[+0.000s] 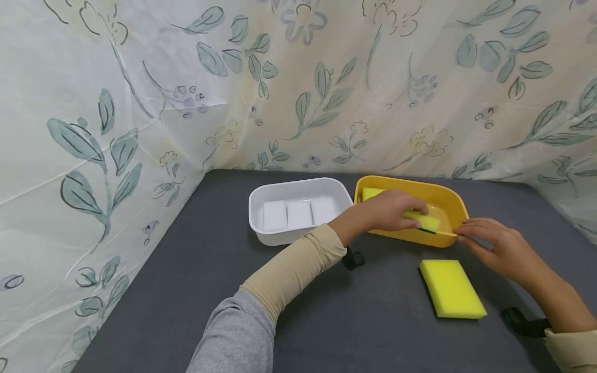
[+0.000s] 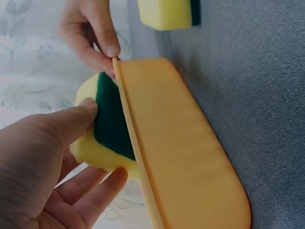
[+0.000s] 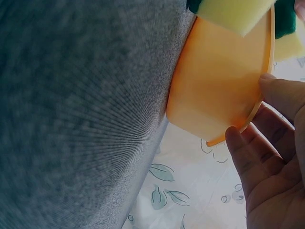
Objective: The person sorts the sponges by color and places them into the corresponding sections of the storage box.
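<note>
In the head view my left hand (image 1: 396, 210) reaches into the yellow plastic tub (image 1: 406, 236). It grips a yellow sponge (image 1: 429, 221) with a dark green scouring side. The left wrist view shows the thumb on the green scouring pad (image 2: 112, 119) and the fingers around the yellow foam, close by the tub's rim. My right hand (image 1: 501, 246) pinches the tub's rim at its right front corner, thumb on one side and fingers on the other. Another yellow sponge (image 1: 370, 192) lies at the tub's left end, partly hidden by the left arm.
A third sponge (image 1: 452, 290) lies yellow side up on the dark table, in front of the tub. Left of the tub stands a white tub (image 1: 280, 238) holding several white blocks (image 1: 299, 213). Behind the table hangs a floral cloth (image 1: 303, 119).
</note>
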Tool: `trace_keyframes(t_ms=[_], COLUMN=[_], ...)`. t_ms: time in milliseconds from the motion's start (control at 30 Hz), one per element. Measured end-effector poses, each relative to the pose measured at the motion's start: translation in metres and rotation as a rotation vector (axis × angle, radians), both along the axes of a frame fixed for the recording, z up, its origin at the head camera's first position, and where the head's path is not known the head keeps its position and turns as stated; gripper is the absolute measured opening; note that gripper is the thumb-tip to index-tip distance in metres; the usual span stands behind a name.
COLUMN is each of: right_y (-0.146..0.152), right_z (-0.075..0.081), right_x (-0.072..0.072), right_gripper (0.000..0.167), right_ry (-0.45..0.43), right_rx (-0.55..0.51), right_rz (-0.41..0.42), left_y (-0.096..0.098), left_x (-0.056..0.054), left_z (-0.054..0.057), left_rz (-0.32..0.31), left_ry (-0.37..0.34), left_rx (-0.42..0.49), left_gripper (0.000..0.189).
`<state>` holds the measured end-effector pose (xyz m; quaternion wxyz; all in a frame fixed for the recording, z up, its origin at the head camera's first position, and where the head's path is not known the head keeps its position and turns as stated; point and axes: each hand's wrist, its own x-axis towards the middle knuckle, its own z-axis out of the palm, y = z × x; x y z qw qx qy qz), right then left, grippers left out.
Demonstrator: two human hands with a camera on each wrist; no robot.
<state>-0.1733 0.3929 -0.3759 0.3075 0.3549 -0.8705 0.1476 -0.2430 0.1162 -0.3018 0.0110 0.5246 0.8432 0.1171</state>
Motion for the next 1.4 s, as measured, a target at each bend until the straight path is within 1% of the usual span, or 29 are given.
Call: trace_keyframes(t_ms=[67,233,300,367,500,600,700,833,900,967,1033,1167,1233,1333,1400], right_y=[0.0,-0.001,-0.001,-0.001,-0.002,-0.003,-0.005,-0.005,-0.005,-0.006,-0.006,-0.007,-0.007,-0.007,-0.008], right_z=[0.0,0.0,0.0,0.0,0.0,0.001,0.003,0.004,0.004,0.003,0.002,0.003,0.003,0.002,0.002], right_x=[0.0,0.0,0.001,0.001,0.002,0.004,0.005,0.005,0.005,0.005,0.005,0.007,0.007,0.007,0.007], right_gripper=[0.023,0.03,0.032,0.031,0.029,0.034,0.04,0.038,0.037,0.036,0.037,0.036,0.035,0.036,0.035], right_ry=[0.0,-0.008,-0.011,-0.011,-0.009,-0.018,-0.038,-0.056,-0.057,-0.073,-0.08,-0.082,-0.08,-0.083,-0.082], right_rx=[0.0,0.009,0.007,0.005,-0.002,-0.001,0.004,0.01,0.003,-0.013,-0.026,-0.03,-0.029,-0.035,-0.035], right_rz=[0.001,-0.031,-0.035,-0.023,-0.003,-0.024,-0.056,-0.083,-0.076,-0.075,-0.065,-0.074,-0.077,-0.081,-0.085], left_y=[0.0,0.006,0.01,0.013,0.018,0.02,0.018,0.014,0.013,0.012,0.01,0.005,0.004,0.004,0.005], left_x=[0.004,0.013,0.015,0.014,0.01,0.005,0.0,-0.005,-0.006,-0.007,-0.007,-0.005,-0.004,-0.004,-0.003], left_z=[0.0,-0.003,-0.005,-0.006,-0.009,-0.011,-0.013,-0.017,-0.02,-0.023,-0.026,-0.026,-0.026,-0.028,-0.03], left_rz=[-0.001,-0.034,-0.031,0.002,0.083,0.128,0.165,0.212,0.245,0.261,0.259,0.209,0.198,0.197,0.221], left_ry=[0.025,0.103,0.116,0.104,0.048,0.008,-0.002,-0.013,-0.027,-0.033,-0.046,-0.075,-0.093,-0.08,-0.055], left_rx=[0.005,0.016,0.016,0.013,0.007,-0.015,-0.047,-0.075,-0.1,-0.125,-0.151,-0.205,-0.242,-0.293,-0.328], left_gripper=[0.035,0.034,0.034,0.035,0.035,0.034,0.029,0.02,0.021,0.026,0.033,0.045,0.05,0.055,0.058])
